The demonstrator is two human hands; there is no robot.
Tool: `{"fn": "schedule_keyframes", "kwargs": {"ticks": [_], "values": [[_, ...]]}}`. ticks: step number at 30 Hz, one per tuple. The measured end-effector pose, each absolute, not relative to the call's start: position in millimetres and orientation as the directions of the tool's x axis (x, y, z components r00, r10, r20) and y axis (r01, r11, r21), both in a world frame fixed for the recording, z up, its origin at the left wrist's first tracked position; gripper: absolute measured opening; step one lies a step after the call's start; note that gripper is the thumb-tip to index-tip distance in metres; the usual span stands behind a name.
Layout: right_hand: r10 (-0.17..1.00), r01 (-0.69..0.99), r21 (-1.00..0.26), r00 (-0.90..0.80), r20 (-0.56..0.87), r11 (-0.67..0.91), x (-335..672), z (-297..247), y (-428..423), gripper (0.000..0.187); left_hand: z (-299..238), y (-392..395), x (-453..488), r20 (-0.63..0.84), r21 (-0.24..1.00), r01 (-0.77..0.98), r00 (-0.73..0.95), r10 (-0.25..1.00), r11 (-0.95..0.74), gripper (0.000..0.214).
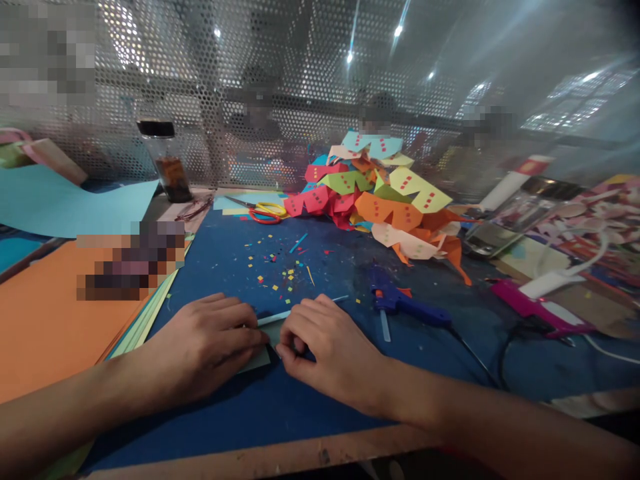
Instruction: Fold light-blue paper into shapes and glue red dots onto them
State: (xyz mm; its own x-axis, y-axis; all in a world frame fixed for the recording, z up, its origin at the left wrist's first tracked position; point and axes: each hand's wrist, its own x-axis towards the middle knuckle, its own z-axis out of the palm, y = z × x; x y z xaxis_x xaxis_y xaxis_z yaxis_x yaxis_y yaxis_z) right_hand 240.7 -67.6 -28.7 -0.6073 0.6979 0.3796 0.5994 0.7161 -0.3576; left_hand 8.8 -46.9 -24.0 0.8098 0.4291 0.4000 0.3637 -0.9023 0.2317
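Observation:
A piece of light blue paper (274, 319) lies low on the blue table top, partly hidden beneath both hands. Its pale upper edge looks folded or doubled and reaches out past the right fingers. My left hand (213, 340) is closed, fingers curled down onto the paper's left part. On the other side, my right hand (333, 350) is closed too, thumb and fingers bent together at the paper. Small coloured paper scraps (280, 277) are scattered just beyond the hands. A blue glue gun (407, 305) lies to the right of my right hand.
Folded coloured paper shapes (380, 193) are heaped at the back, beside scissors (267, 212). Orange sheets (45, 313) are stacked at left, near a dark bottle (173, 170). A magenta power strip (543, 310) and cables lie right. A perforated metal screen (300, 100) stands behind.

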Motion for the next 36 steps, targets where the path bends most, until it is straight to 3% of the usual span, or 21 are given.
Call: {"fn": "schedule_keyframes", "kwargs": {"ticks": [23, 36], "values": [[0.714, 0.609, -0.372, -0.601, 0.360, 0.700, 239.7, -28.6, -67.6, 0.012, -21.2, -47.7, 10.1, 0.387, 0.159, 0.389, 0.821, 0.420, -0.907, 0.021], [0.722, 0.615, -0.378, -0.597, 0.349, 0.692, 241.1, -24.8, -70.2, 0.009, -21.9, -46.5, 10.1, 0.365, 0.261, 0.377, 0.814, 0.453, -0.889, 0.024]]}}
